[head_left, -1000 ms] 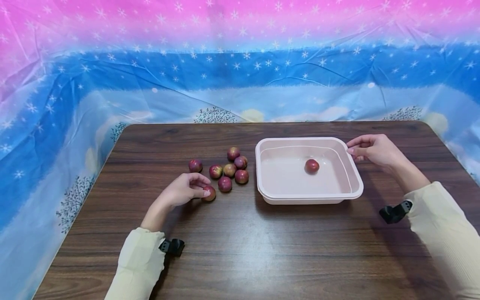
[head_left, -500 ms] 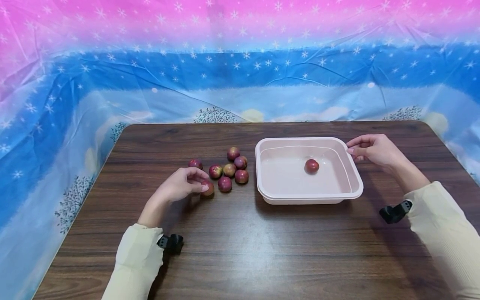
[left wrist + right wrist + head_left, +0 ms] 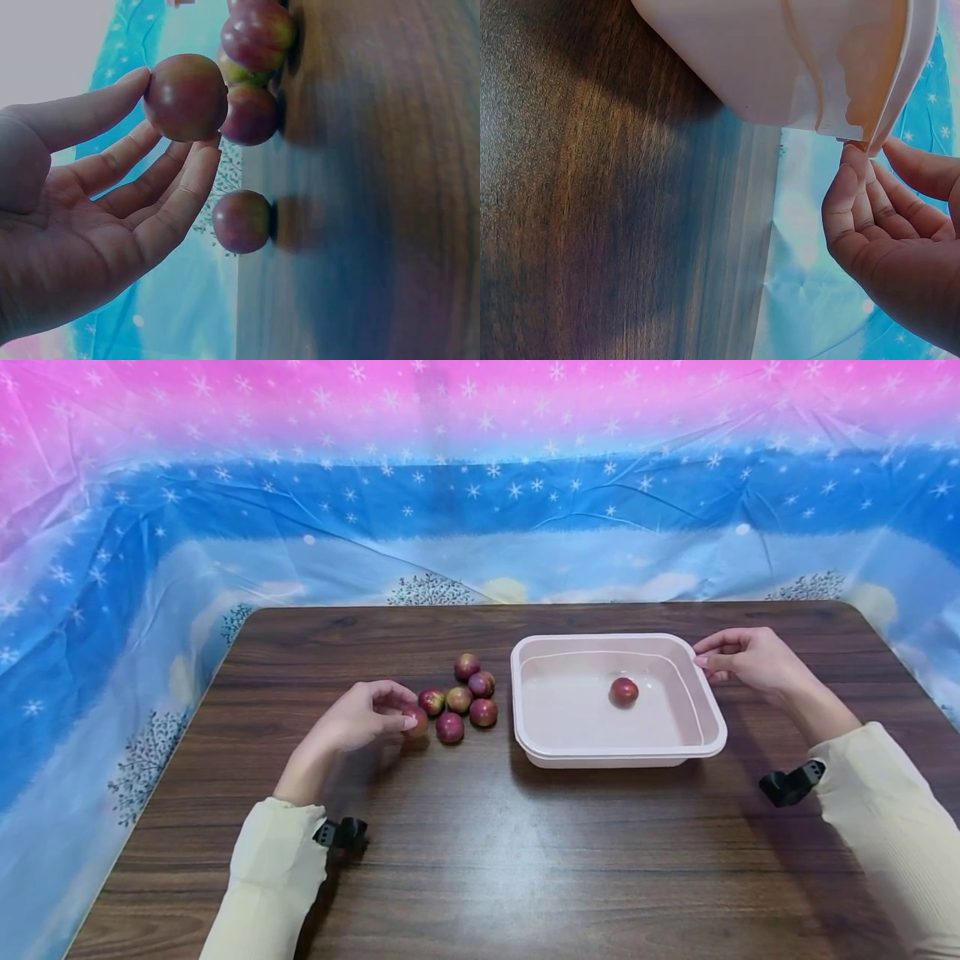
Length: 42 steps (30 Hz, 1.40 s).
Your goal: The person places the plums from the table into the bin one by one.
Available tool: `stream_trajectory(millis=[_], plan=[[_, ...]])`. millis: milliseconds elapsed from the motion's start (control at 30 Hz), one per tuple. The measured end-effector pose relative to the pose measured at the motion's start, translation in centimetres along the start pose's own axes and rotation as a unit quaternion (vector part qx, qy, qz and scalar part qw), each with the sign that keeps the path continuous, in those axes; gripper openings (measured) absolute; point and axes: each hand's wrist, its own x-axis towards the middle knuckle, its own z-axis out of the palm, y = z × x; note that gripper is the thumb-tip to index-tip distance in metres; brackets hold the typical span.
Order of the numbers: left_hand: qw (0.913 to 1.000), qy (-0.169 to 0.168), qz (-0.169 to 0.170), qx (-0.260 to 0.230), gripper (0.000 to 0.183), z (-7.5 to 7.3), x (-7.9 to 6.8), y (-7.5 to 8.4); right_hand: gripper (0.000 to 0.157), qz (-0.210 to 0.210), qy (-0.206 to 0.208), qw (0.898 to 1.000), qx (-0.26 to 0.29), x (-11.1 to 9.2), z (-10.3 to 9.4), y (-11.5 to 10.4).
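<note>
- Sitting on the bottom of the pale pink, rectangular plastic tub (image 3: pixel 622 752) is one round, shiny red fruit (image 3: pixel 624 692), a bit toward the right end. I'm counting that one as done.
- Six round, purple-red to greenish-brown fruits (image 3: pixel 459 699) are lying in a loose bunch on the dark brown, wood-grain worktop (image 3: pixel 480 860), just left of the tub. Some of them are touching.
- The person's left hand (image 3: pixel 358 718) is holding a round, reddish-brown fruit (image 3: pixel 185 97), with thumb and fingers pinching it from opposite sides. Going by the left wrist view, it's looking lifted clear of the worktop. It's hovering near the left side of the bunch, well apart from the tub, so I'm calling this one halfway.
- One lone purple-red fruit (image 3: pixel 241 221) is resting on the worktop apart from the others in the left wrist view; in the head view the left hand is hiding it.
- The right hand (image 3: pixel 746 658) isn't carrying any fruit. Its thumb and fingers are gripping the tub's rim near the far right corner, and I'm guessing that's for steadying.
- Progress-wise, I'm reckoning it's only getting started: if they're all going in the tub, seven are waiting on the worktop, plus the one in hand.
</note>
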Motion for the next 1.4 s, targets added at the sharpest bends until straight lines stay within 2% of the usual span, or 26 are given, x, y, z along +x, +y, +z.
stream_trajectory(millis=[267,567,833,1067,1400], plan=[[0.9996,0.021,-0.012,-0.012,0.032,-0.2,0.4,1.3,0.041,0.000,-0.001,1.000,0.003,0.0,0.0,-0.1],[0.9995,0.030,-0.004,-0.004,0.033,-0.4,0.9,2.9,0.038,-0.006,0.005,1.000,-0.010,0.1,0.0,-0.2],[0.9985,0.040,0.018,0.034,0.032,-0.6,1.5,4.5,0.038,-0.007,0.005,1.000,-0.006,0.1,0.0,0.0],[0.9976,0.048,0.034,0.035,0.031,-0.4,2.0,5.9,0.039,-0.014,-0.008,1.000,0.007,0.1,0.0,0.2],[0.9960,0.055,0.064,0.031,0.032,0.2,2.6,8.3,0.039,-0.019,-0.005,1.000,0.010,0.2,-0.1,0.4]])
